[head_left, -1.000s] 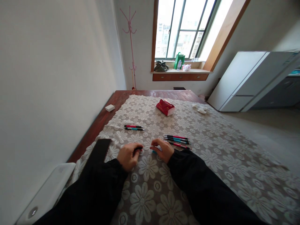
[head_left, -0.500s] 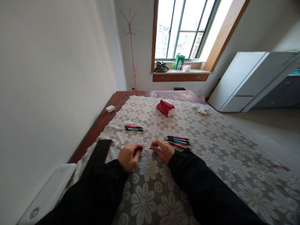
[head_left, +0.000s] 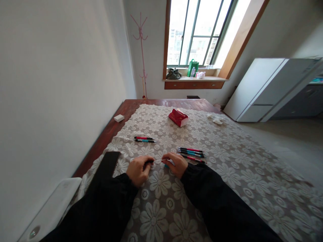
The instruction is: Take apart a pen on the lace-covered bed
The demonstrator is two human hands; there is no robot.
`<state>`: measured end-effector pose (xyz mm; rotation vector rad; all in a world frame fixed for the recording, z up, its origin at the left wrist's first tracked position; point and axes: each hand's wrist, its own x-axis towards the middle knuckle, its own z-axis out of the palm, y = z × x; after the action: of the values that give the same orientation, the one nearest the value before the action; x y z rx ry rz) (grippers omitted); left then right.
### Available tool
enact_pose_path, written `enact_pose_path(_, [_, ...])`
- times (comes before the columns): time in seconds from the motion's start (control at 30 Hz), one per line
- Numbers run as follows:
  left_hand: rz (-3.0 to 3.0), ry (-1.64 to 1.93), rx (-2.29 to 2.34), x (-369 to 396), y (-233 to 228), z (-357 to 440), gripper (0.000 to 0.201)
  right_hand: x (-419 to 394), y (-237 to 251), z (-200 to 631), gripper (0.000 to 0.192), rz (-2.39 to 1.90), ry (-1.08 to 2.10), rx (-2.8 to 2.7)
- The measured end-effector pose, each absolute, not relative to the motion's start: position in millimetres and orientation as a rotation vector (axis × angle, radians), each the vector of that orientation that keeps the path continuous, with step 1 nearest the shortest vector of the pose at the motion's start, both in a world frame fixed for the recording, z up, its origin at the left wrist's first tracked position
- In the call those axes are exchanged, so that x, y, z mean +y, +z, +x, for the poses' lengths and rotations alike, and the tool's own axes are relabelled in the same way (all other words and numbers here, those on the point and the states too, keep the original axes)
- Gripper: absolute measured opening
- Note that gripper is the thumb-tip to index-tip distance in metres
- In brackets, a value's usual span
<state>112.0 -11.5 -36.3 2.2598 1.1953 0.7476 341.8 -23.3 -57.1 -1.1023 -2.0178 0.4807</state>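
Observation:
My left hand (head_left: 138, 170) is closed round a small black pen part (head_left: 149, 161), mostly hidden by the fingers. A thin whitish pen refill (head_left: 157, 160) spans the gap from it to my right hand (head_left: 178, 164), whose thumb and fingers pinch the other end. Under the right fingers a bit of blue (head_left: 166, 165) shows, perhaps a pen barrel; whether it is held or lies on the cloth I cannot tell. Just beyond that hand lie a red-and-black pen (head_left: 193, 158) and a close group of pens (head_left: 191, 152). Two pens (head_left: 144, 139) lie further left.
A patterned lace tablecloth (head_left: 159, 215) covers the wooden table (head_left: 131, 107). On it are a dark phone-like slab (head_left: 106, 168) by my left sleeve, a red tissue pack (head_left: 178, 117) and crumpled white tissues (head_left: 216, 119). A white charger (head_left: 119, 118) sits near the wall.
Both hands stay almost in place with the refill between them. The whole view has shifted slightly downward in the picture; nothing else has visibly moved.

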Motion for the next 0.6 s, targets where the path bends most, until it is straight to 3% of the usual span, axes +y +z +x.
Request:
enact_pose_path(0.5, [2.252,0.723,1.209,-12.0,-34.3,111.9,0.025,-24.8,-53.9,342.1,0.014,-1.076,0.575,-2.023])
enact_pose_path(0.6, [2.231,0.724,1.204,-12.4,-34.5,111.8,0.025,-24.5,-53.4,342.2,0.025,-1.049,0.575,-1.968])
